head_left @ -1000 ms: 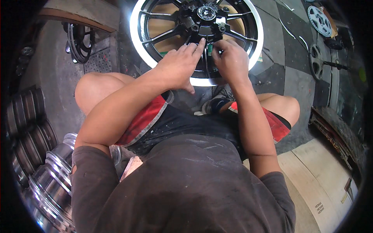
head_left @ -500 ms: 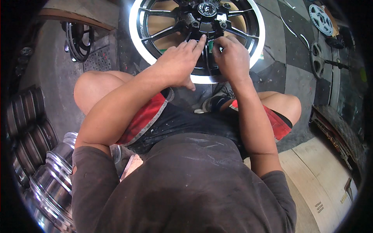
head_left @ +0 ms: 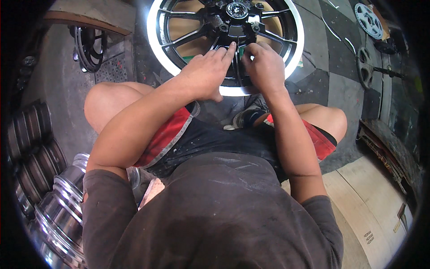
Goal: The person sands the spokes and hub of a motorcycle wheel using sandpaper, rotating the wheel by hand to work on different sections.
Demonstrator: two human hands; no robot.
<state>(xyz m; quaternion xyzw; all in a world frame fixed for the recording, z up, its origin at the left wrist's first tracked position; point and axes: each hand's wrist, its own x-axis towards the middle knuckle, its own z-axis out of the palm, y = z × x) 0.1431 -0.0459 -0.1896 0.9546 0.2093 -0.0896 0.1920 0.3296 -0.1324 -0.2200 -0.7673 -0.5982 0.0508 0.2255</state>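
Observation:
A black spoked wheel [head_left: 236,31] with a bright silver outer lip lies in front of me, its far edge cut off by the top of the view. A round emblem cap [head_left: 237,10] sits at its centre. My left hand [head_left: 206,71] rests over the near left part of the wheel, index finger stretched along a spoke below the hub and thumb spread toward me. Just right of that fingertip, my right hand [head_left: 266,69] has its fingers curled in a pinch against the same spoke area. Whatever it holds, if anything, is hidden by the fingers.
Polished metal rims [head_left: 62,210] and dark barrels [head_left: 31,130] are stacked at left. A dark wheel [head_left: 88,49] stands below a wooden ledge [head_left: 89,21]. At far right are a silver wheel [head_left: 368,21] and a grey wheel [head_left: 365,67]. A pale board [head_left: 363,193] lies lower right.
My right fingers have shifted slightly left and toward me, covering a green patch seen beside the spoke before. My left hand stays nearly in place.

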